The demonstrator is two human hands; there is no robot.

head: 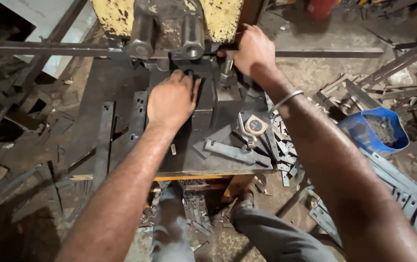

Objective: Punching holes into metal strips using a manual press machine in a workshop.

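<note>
Steel strip [72, 49]: long flat bar fed across the yellow press [169, 24], passing under its head just beyond both hands; how much is already punched cannot be told.
Left hand [172, 99]: palm down, fingers curled over the dark block [203, 104] below the strip.
Right hand [253, 51]: closed around the strip where it leaves the press, arm stretched forward.
Cut pieces [283, 155]: heaped right of that arm, suggesting work is well along.

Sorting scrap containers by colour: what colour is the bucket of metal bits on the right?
Blue; the bucket shows best in the head view.
</note>
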